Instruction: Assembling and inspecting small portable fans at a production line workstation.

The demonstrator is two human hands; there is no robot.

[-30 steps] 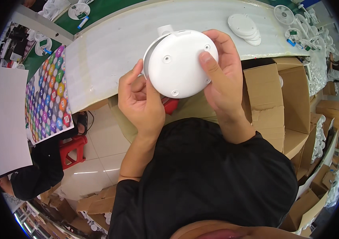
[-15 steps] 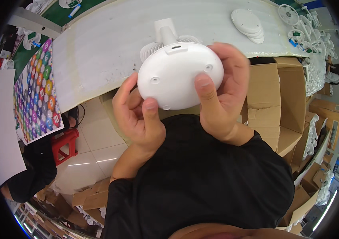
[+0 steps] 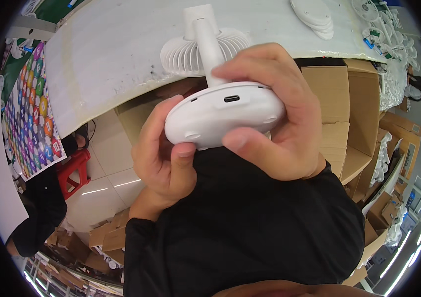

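- Both hands are wrapped around a small white desk fan (image 3: 220,106), held up close in front of the black-shirted chest, just off the near edge of the tabletop (image 3: 116,54).
- The left hand (image 3: 163,158) is closed on the left end of the fan's oval base, thumb pressed up against the underside, fingers curled round the back where I can't see them.
- The right hand (image 3: 277,119) is closed over the right end of the same base, thumb laid across the bottom edge, the other fingers arching over the top.
- So neither hand is open at all, both are gripping the fan base, and the two thumbs sit near each other under it.
- The base is turned on its side, so its edge faces up, with a little dark slot-shaped port between the hands and a couple of shallow round dimples on it.
- The fan's stem runs away from the hands toward the tabletop, and the ribbed round fan head sits just beyond the fingertips, over the white surface. Can't tell whether it's actually resting on it.
- Further out past the right hand there's a stack of white oval base plates (image 3: 314,15) on the tabletop.
- Right of the right hand, open cardboard boxes (image 3: 349,114) sit under the tabletop's edge.
- Well off to the left of the left hand: a sheet of colourful hexagon stickers (image 3: 32,104) and a red plastic stool (image 3: 74,171) on the tiled floor.
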